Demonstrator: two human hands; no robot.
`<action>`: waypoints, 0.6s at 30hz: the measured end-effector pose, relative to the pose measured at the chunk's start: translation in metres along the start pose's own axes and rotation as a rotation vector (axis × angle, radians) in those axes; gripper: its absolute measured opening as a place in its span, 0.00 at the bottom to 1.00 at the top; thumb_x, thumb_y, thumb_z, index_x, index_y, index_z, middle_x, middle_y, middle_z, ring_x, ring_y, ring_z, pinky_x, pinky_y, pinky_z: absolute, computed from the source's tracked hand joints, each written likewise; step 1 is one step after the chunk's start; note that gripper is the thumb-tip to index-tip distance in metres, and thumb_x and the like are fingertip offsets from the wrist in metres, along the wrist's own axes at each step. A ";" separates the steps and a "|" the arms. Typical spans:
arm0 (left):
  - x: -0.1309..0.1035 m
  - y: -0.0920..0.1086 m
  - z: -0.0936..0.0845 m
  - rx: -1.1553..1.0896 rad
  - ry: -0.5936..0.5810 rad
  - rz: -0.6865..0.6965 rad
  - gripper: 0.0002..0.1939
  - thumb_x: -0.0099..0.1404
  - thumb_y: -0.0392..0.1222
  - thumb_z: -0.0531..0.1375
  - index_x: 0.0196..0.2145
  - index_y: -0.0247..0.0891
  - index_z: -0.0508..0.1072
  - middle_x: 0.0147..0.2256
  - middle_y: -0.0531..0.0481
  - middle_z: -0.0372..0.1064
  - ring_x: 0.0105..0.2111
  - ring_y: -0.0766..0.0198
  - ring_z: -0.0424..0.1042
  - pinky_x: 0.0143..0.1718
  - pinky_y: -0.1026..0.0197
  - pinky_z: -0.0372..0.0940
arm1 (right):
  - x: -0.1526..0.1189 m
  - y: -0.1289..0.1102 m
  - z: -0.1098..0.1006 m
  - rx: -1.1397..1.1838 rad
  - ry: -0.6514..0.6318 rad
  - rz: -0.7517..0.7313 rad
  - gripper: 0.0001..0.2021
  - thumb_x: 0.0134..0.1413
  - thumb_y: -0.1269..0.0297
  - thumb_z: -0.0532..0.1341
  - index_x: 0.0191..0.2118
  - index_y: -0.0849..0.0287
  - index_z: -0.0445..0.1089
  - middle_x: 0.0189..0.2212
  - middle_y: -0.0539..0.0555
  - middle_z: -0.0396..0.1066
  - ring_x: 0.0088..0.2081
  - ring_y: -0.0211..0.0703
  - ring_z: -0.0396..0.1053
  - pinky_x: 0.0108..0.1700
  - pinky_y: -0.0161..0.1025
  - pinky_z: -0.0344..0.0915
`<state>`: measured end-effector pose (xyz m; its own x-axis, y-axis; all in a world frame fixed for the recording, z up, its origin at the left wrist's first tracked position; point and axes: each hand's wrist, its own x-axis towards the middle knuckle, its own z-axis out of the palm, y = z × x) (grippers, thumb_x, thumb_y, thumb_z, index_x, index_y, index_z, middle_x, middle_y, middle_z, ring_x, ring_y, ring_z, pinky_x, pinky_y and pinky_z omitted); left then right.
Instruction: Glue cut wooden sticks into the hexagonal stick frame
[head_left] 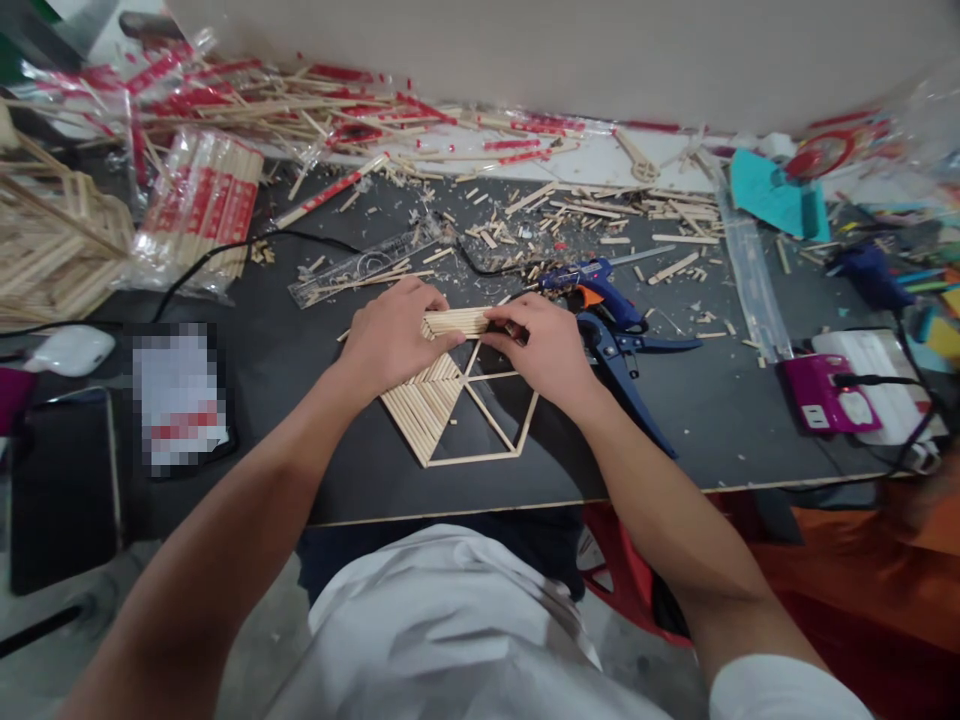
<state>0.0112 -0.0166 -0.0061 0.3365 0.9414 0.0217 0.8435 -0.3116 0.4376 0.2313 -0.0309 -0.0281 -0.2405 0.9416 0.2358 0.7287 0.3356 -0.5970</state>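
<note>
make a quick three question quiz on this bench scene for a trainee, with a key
1. True or false: every section of the stick frame is filled in.

2. Which is nearer the glue gun with the orange trigger: the left hand or the right hand?

3. Fill in: the plier-like tool beside the right hand has dark ____ handles.

Key: 1. False, the section nearest the person is open. 2. The right hand. 3. Blue.

Lies near front edge of desk (352, 490) as hexagonal stick frame (420, 418), filled at left, open at lower right
</note>
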 end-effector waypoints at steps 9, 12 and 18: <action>0.001 -0.005 0.004 -0.002 0.019 0.054 0.18 0.66 0.56 0.63 0.46 0.41 0.76 0.49 0.45 0.73 0.50 0.47 0.73 0.55 0.48 0.66 | 0.001 -0.001 0.002 -0.026 -0.077 0.006 0.13 0.60 0.70 0.67 0.50 0.57 0.81 0.40 0.56 0.74 0.36 0.45 0.69 0.41 0.44 0.65; 0.001 -0.006 0.003 0.003 0.009 0.073 0.19 0.66 0.56 0.62 0.47 0.40 0.76 0.49 0.44 0.73 0.50 0.47 0.73 0.54 0.48 0.66 | 0.003 -0.004 0.000 -0.037 -0.094 0.020 0.14 0.59 0.72 0.68 0.51 0.59 0.81 0.40 0.57 0.74 0.37 0.45 0.70 0.43 0.44 0.66; 0.003 -0.010 0.004 0.020 -0.001 0.119 0.20 0.68 0.58 0.60 0.47 0.39 0.75 0.50 0.42 0.72 0.50 0.47 0.73 0.51 0.50 0.66 | 0.004 -0.005 0.000 -0.054 -0.106 0.022 0.11 0.62 0.70 0.65 0.48 0.58 0.82 0.39 0.57 0.73 0.37 0.46 0.70 0.43 0.44 0.66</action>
<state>0.0061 -0.0112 -0.0142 0.4354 0.8974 0.0718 0.8056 -0.4240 0.4138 0.2265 -0.0284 -0.0238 -0.2886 0.9473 0.1391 0.7675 0.3157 -0.5579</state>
